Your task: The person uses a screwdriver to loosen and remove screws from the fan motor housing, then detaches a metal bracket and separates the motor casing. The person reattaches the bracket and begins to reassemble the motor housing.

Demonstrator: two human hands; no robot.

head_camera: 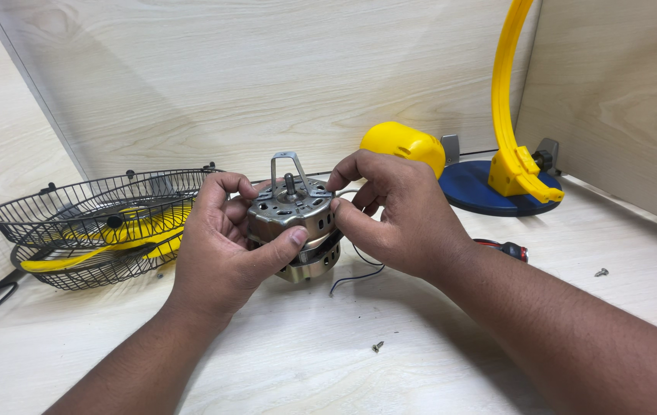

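Gripping item: fan motor [295, 223], round metal body, shaft up, standing on the bench [436, 346] at centre. Left hand [217, 238]: forearm in from lower left, fingers curled over the motor's top rim, thumb pressed on its side, clamped on it. Right hand [390, 211]: forearm in from lower right, fingertips pinching the motor's right edge. 2 wire guards [90, 223] with yellow blades lie left; yellow stand [509, 165] behind right; 2 screws [377, 346] loose on the bench.
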